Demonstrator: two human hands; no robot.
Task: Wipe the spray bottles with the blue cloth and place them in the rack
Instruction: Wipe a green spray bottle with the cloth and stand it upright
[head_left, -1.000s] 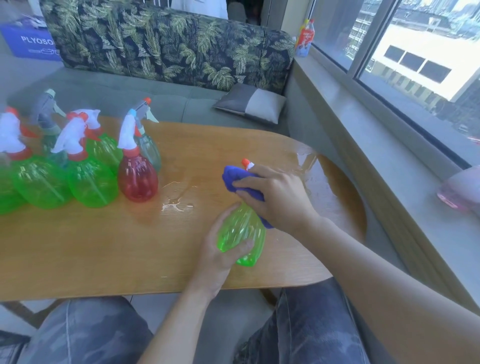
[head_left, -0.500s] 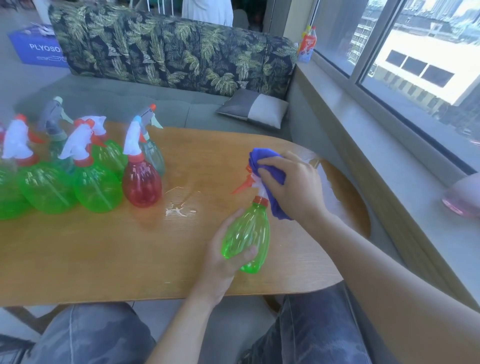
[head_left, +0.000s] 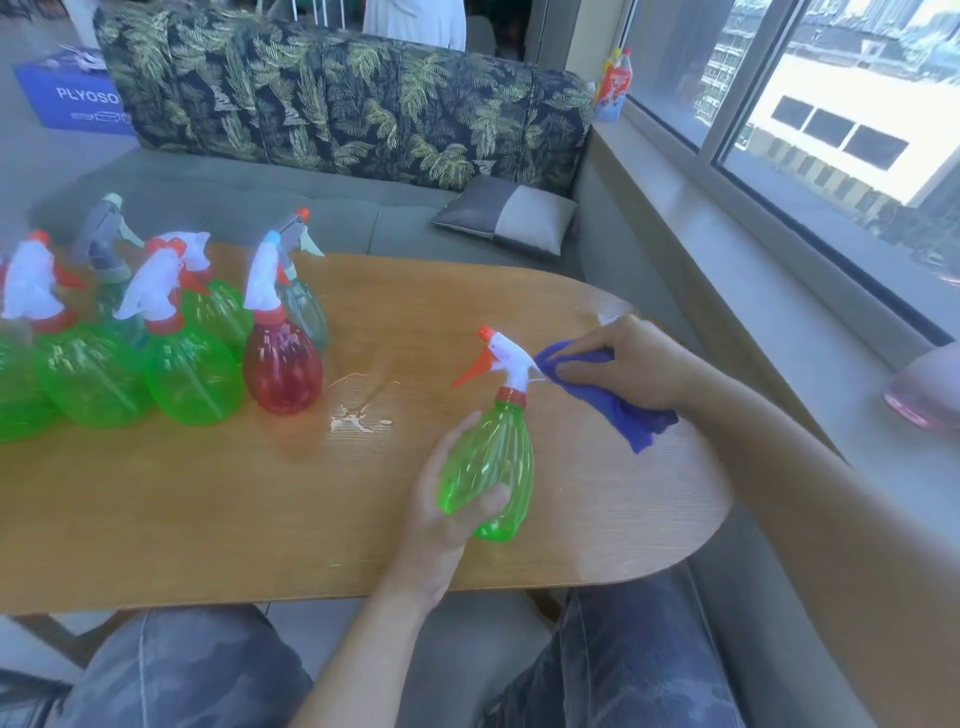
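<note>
Sunlit window-side room, oval wood-grain table (head_left: 218, 509) underneath. Wiping step in hand: left hand (head_left: 441, 514) wrapped round ribbed, translucent green bottle (head_left: 491, 467), tilted above table; right hand (head_left: 631, 366) pinching soft blue cloth (head_left: 618, 410) against white trigger head. Probably next: wipe smooth body, then seek rack, not in view. Further bottles (head_left: 187, 374) waiting far left of left hand.

Bright daylight from the window (head_left: 831, 119) glares on the table (head_left: 363, 493); wide-angle edges bend, slightly soft.
</note>
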